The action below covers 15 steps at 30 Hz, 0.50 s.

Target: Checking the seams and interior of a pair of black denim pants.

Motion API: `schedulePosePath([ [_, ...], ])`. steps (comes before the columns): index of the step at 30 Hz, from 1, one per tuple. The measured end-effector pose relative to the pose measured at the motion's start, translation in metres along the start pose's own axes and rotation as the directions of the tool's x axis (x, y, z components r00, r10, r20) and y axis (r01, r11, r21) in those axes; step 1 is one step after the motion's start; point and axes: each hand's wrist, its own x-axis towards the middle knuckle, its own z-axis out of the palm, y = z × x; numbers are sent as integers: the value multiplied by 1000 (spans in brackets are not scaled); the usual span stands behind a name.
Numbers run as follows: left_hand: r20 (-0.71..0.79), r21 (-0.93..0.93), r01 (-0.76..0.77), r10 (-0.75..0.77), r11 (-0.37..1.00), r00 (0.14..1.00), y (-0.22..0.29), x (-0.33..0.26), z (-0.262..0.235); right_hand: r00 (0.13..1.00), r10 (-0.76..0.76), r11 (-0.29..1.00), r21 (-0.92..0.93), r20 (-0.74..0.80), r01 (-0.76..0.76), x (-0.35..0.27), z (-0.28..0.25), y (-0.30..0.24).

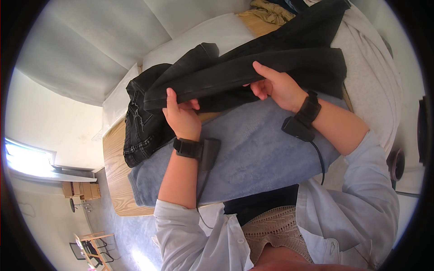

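Note:
A pair of black jeans stretches across the table, its legs reaching to the far right and its waist end bunched at the left. Near the leg's left end my left hand grips the near edge, thumb on top and fingers curled below. Farther right along that edge, my right hand pinches the black cloth, its thumb lying over the top. The fingertips of both hands are partly hidden. Frayed stitching shows on the jeans' left part. Under the jeans and nearer to me lies a folded blue-grey fleece blanket.
The wooden table shows at the left. Pale cloth covers its right side, and a tan garment lies at the far edge. Black devices with cables sit on both wrists. Cardboard boxes and a chair stand off to the left.

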Motion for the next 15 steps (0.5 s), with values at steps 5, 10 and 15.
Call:
schedulePosePath([
  [5,4,-37,79,-79,996,997,-3,5,-4,997,49,998,-45,63,-46,-2,0,0],
  [10,20,2,141,-141,990,990,-3,3,-1,998,51,998,-31,30,-51,0,-2,3],
  [15,159,241,168,-210,956,965,-1,-4,4,999,40,999,-16,5,-40,2,-2,5],
])
